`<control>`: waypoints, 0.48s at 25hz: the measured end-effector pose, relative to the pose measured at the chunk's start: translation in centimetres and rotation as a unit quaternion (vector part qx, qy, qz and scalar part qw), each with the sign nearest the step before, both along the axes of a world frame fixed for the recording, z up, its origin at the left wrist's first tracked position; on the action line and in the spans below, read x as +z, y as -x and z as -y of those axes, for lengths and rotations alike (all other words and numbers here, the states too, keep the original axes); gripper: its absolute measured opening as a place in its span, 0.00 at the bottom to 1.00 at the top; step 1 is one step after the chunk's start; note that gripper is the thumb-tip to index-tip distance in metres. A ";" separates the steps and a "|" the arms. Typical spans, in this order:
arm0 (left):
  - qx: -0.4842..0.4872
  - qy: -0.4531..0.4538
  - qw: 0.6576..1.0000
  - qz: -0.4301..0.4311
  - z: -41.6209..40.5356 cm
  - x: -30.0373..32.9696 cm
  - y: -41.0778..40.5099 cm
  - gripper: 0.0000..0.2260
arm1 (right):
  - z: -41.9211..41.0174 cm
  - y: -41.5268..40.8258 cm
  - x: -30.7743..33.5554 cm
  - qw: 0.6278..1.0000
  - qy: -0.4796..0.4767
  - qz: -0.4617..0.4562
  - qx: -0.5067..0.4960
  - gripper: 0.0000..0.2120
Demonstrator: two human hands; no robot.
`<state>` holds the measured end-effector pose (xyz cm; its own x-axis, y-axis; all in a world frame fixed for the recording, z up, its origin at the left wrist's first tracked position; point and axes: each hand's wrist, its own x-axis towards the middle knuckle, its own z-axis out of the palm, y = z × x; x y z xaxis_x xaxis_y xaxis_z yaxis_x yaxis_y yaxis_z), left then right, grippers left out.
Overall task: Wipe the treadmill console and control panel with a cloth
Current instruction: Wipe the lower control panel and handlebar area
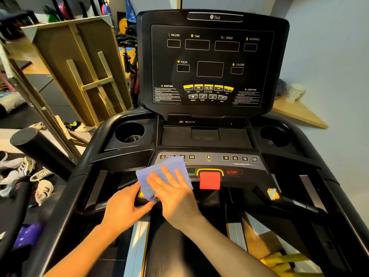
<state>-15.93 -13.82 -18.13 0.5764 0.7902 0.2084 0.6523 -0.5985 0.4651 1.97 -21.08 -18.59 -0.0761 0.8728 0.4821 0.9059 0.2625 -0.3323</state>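
the right hand [175, 188] lies flat with fingers spread on a soft light purple cloth [159, 172] on the black treadmill control panel [239, 166], while the left hand [123, 208] pinches its near corner.

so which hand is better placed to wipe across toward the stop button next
Right. The right hand lies flat on the cloth, beside the red safety key and the stop button. The left hand only pinches the cloth's near corner.
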 end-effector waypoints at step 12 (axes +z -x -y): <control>0.008 -0.015 0.999 -0.036 -0.6 -1.7 0.4 0.38 | 6.9 -12.5 1.3 0.986 0.085 0.125 -0.076 0.30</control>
